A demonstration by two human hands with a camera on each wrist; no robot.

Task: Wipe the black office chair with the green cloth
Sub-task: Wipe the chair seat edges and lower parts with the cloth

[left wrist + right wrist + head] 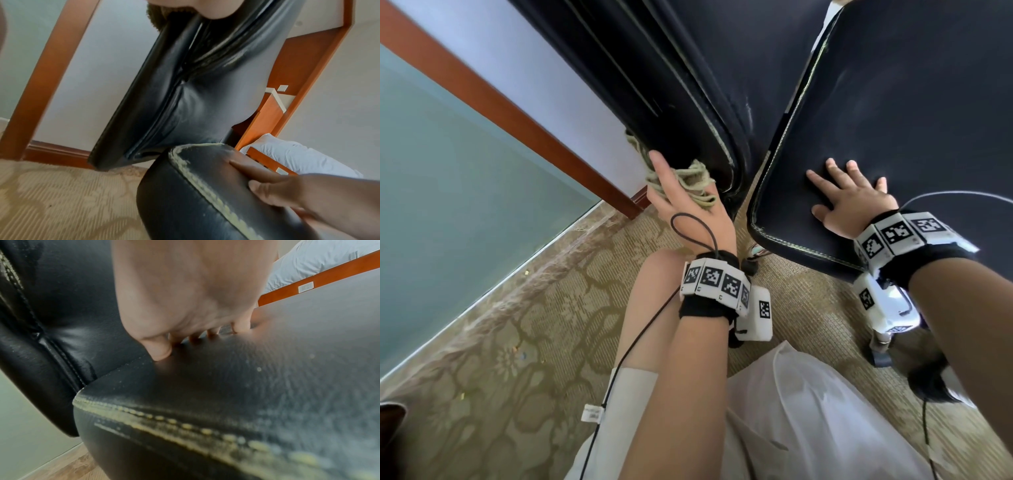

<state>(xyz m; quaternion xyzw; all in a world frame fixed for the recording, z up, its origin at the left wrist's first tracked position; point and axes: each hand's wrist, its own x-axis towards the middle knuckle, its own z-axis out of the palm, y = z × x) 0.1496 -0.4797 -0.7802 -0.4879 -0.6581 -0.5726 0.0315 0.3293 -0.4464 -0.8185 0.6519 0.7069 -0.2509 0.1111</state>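
The black office chair fills the upper half of the head view: its backrest (pixel 654 85) stands at centre left and its seat (pixel 911 102) at right. My left hand (pixel 681 202) holds the bunched green cloth (pixel 688 183) against the lower side edge of the backrest (pixel 164 105); the cloth (pixel 158 17) shows dark at the top of the left wrist view. My right hand (pixel 849 202) lies flat with fingers spread on the near left corner of the seat (pixel 267 386). The right hand (pixel 185 305) presses its fingertips into the leather, and its fingers (pixel 267 181) show in the left wrist view.
Patterned beige carpet (pixel 517 359) lies below. A pale wall with a red-brown wooden frame (pixel 500 102) stands just left of the backrest. A bed with white bedding (pixel 298 159) and a wooden frame is beyond the chair. My knee and white garment (pixel 791 411) are low in view.
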